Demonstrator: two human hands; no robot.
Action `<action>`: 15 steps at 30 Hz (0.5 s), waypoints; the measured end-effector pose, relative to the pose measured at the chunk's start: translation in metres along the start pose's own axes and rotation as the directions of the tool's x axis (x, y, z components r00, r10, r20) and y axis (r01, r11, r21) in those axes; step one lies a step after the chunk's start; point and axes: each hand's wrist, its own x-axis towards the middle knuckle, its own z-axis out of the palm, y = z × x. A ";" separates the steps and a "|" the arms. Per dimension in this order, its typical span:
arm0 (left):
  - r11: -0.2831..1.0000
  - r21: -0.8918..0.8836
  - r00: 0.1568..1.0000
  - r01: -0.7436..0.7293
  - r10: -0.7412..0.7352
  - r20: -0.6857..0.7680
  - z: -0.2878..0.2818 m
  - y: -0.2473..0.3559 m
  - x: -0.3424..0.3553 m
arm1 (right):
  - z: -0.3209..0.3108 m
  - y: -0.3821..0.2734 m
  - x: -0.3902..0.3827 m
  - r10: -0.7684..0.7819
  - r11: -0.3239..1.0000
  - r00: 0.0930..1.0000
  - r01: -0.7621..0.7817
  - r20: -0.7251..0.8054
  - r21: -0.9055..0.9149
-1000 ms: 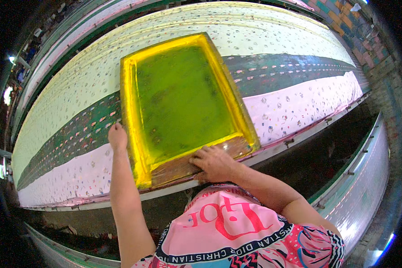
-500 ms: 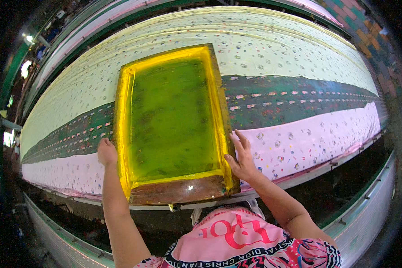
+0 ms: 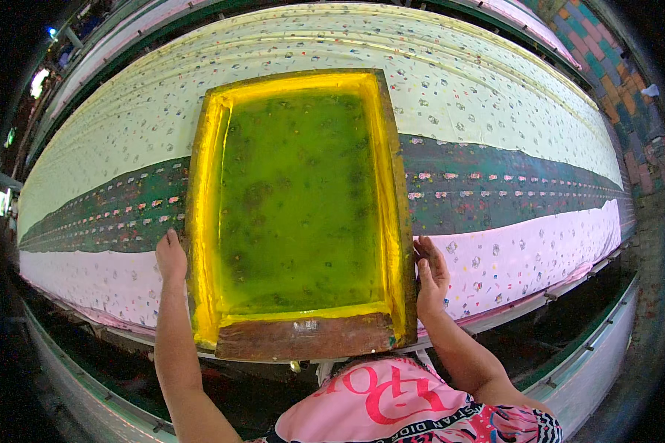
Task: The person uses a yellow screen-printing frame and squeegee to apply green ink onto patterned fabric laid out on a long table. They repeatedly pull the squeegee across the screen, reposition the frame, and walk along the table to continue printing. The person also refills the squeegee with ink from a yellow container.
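A screen-printing frame (image 3: 299,214) with yellow taped inner borders and green translucent mesh stands in front of me over the fabric-covered table. Its near end is a bare brown strip (image 3: 307,336). My left hand (image 3: 172,257) is closed at the frame's left side, with its fingertips partly hidden by the edge. On the opposite side my right hand (image 3: 431,277) holds the right edge, its fingers bent toward the wood and its thumb raised. Pale yellow printed fabric (image 3: 480,103) lies beyond the frame, and pink printed fabric (image 3: 510,255) lies on the near side.
Between the fabrics runs a dark green strip (image 3: 495,210) with rows of small printed motifs. A metal rail (image 3: 547,297) follows the table's near edge. Another long table (image 3: 606,325) stands behind me, and more lie beyond the far side. Coloured paving (image 3: 613,81) shows at right.
The frame now sits more squarely and looks slightly larger. My right hand has shifted with its edge, its spread fingers now drawn closer together. My left hand stays at the left side.
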 end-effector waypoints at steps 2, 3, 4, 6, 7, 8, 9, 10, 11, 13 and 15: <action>0.998 -0.048 0.999 0.034 -0.033 0.023 0.001 0.005 0.006 | 0.004 -0.010 0.001 0.000 0.999 0.999 0.001 0.032 -0.033; 0.997 -0.059 0.998 0.058 -0.056 0.035 0.001 0.006 0.005 | 0.004 -0.016 0.000 0.008 0.998 0.998 -0.004 0.064 -0.059; 0.995 -0.069 0.997 0.070 -0.067 0.049 0.002 0.014 0.005 | 0.003 -0.027 -0.001 0.011 0.997 0.996 -0.004 0.086 -0.081; 0.994 -0.087 0.996 0.072 -0.067 0.053 0.010 0.003 0.016 | 0.011 -0.039 -0.003 -0.023 0.999 0.992 0.027 0.124 -0.032; 0.993 -0.099 0.997 0.065 -0.059 0.059 0.013 -0.008 0.028 | 0.014 -0.051 -0.004 0.023 0.999 0.989 -0.028 0.144 0.032; 0.979 -0.094 0.967 0.182 -0.161 0.199 0.011 -0.023 0.045 | 0.017 -0.062 -0.004 0.066 0.992 0.984 -0.083 0.167 0.093; 0.956 -0.235 0.973 0.177 -0.134 0.189 0.013 -0.040 0.048 | 0.017 -0.059 -0.004 0.063 0.991 0.981 -0.082 0.182 0.104; 0.916 -0.401 0.993 -0.004 0.052 0.107 -0.008 -0.097 0.053 | 0.024 -0.056 -0.001 0.069 0.985 0.967 -0.104 0.244 0.136; 0.887 -0.431 0.962 0.164 -0.046 0.271 0.015 -0.049 0.051 | 0.016 -0.058 0.003 0.023 0.997 0.979 -0.036 0.202 0.061; 0.676 -0.627 0.900 0.388 -0.129 0.417 0.013 -0.013 0.034 | 0.003 -0.075 0.017 -0.026 1.000 0.976 0.029 0.216 -0.012; 0.583 -0.676 0.867 0.450 -0.106 0.486 0.002 0.038 0.007 | -0.026 -0.097 0.035 -0.026 0.998 0.963 0.039 0.267 -0.045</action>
